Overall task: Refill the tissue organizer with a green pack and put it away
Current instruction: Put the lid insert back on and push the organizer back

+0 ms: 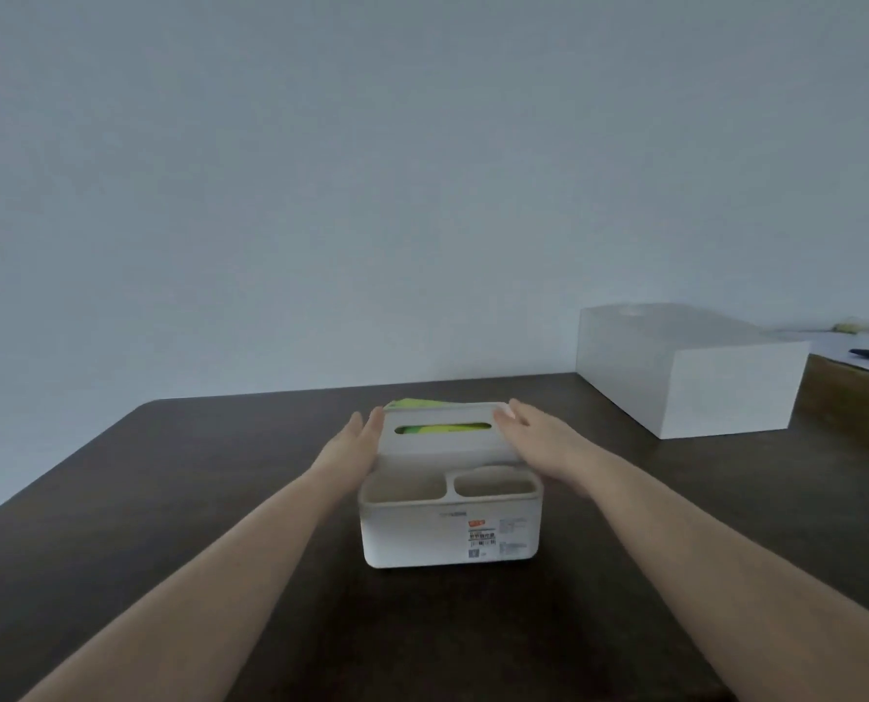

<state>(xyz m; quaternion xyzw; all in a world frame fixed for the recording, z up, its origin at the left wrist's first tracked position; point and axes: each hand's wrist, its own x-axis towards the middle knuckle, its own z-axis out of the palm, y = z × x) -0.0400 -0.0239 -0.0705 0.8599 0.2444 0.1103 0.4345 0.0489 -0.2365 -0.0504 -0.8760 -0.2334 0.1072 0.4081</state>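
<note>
Organizer: a white plastic tissue organizer [450,534] with rounded corners is stood on the dark brown wooden table [169,499], two empty front compartments facing the camera.
Lid: a white slotted lid [445,438] is seen tilted at the rear section.
Pack: the bright green tissue pack [440,429] is seen through the slot (and above the lid's far edge).
Left hand [356,445]: fingers extended, pressed flat to the lid's left end.
Right hand [536,438]: fingers extended, laid against the right end.
Other: a white rectangular box [691,369] is placed well apart, right rear.
</note>
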